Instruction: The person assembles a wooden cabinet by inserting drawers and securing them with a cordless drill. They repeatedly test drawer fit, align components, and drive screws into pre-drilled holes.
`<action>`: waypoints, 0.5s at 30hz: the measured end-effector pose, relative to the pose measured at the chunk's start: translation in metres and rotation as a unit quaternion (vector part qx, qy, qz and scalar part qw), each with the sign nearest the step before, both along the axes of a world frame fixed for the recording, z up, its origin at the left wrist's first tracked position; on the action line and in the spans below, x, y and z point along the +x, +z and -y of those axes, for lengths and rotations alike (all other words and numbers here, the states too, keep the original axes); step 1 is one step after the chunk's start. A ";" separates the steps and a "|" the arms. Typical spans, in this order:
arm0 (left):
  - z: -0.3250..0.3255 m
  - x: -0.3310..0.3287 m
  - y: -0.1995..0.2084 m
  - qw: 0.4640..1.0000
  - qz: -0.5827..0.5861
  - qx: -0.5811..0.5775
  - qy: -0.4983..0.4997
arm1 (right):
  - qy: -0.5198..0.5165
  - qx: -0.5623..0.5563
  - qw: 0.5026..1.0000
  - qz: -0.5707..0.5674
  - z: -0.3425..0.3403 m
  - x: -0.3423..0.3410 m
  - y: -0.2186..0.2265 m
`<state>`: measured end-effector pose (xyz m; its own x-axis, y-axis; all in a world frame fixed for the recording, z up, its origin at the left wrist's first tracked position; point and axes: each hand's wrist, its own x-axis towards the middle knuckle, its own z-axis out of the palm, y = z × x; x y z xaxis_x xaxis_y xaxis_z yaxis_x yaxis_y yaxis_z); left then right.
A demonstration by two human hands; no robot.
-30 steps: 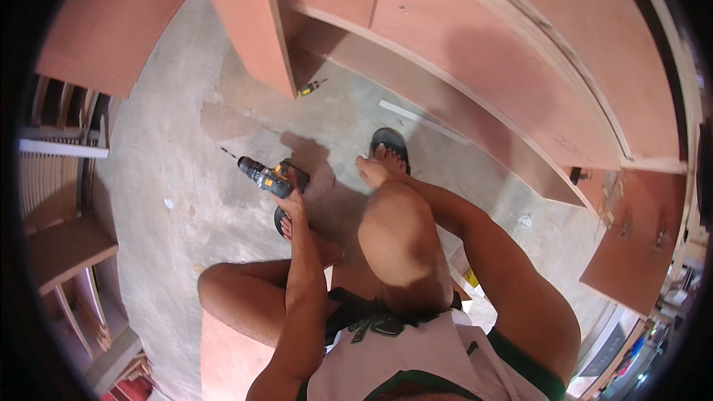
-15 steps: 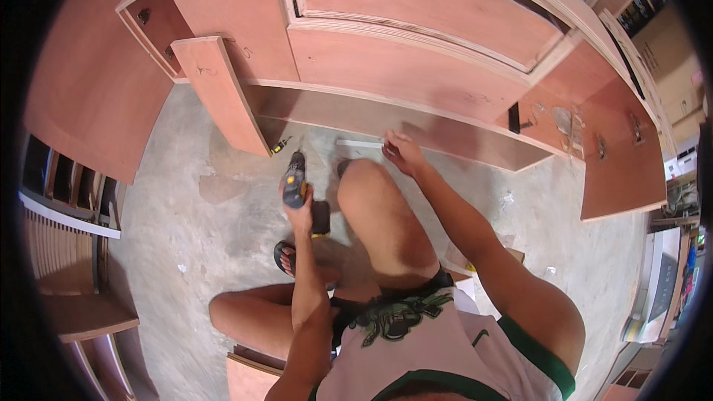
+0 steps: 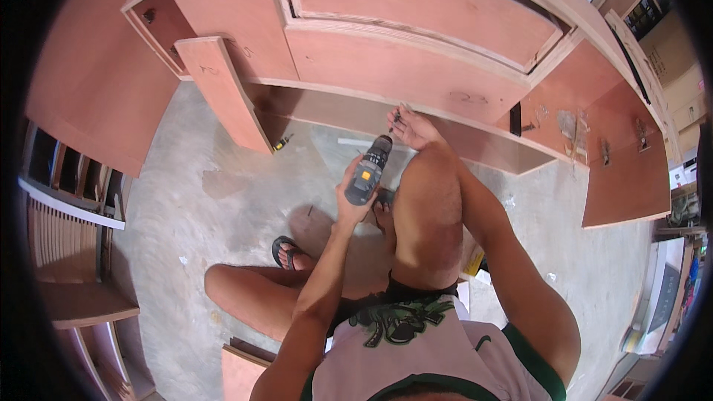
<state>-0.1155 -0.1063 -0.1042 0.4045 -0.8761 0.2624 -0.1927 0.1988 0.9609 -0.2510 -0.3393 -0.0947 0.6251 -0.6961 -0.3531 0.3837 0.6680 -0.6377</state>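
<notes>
My left hand [image 3: 347, 194] is wrapped round the grip of a grey and black cordless drill [image 3: 366, 178] with a yellow patch on its top. The drill's chuck points away from me, toward my right hand [image 3: 414, 131]. My right hand is beside my raised knee, its fingers bent together around a small dark piece [image 3: 398, 116] just past the chuck; what it is I cannot make out. Beyond both hands stands a long reddish plywood cabinet [image 3: 356, 56] with a recessed front panel and a low gap along its base.
A loose plywood board [image 3: 223, 96] leans at the cabinet's left. A small yellow and black tool [image 3: 281, 144] lies by its foot. A white strip [image 3: 360, 142] rests on the concrete floor. An open hinged door [image 3: 627, 171] sticks out at the right. Slatted wooden pieces [image 3: 63, 230] stand at far left.
The drill in my left hand has moved right, up to my right hand. My right hand has risen slightly, and its fingers now hold a small dark piece. My raised knee has shifted right.
</notes>
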 end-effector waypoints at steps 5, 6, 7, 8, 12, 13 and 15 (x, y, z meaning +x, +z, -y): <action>0.009 -0.011 0.010 0.999 0.022 -0.032 0.002 | -0.008 -0.031 0.999 0.008 0.004 -0.012 0.011; 0.009 -0.010 0.009 1.000 0.018 -0.026 0.003 | -0.008 -0.031 0.999 0.016 0.004 -0.011 0.012; 0.012 -0.011 0.009 1.000 0.014 -0.022 0.002 | -0.017 -0.035 0.999 0.022 0.006 -0.012 0.012; 0.013 -0.011 0.008 1.000 0.013 -0.025 0.003 | -0.026 -0.038 0.999 0.028 0.008 -0.012 0.011; 0.014 -0.012 0.010 1.000 0.005 -0.028 0.007 | -0.052 -0.047 0.998 0.004 0.006 -0.007 0.013; 0.014 -0.011 0.010 1.000 0.003 -0.027 0.009 | -0.053 -0.047 0.997 -0.003 0.005 -0.005 0.015; 0.013 -0.012 0.010 1.000 0.005 -0.022 0.013 | -0.053 -0.049 0.997 -0.017 0.004 -0.002 0.018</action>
<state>-0.1271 -0.1195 -0.0946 0.4244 -0.8523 0.3056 -0.2085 0.2365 0.9490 -0.2528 -0.3433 -0.0762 0.5345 -0.7903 -0.2995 0.4264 0.5581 -0.7118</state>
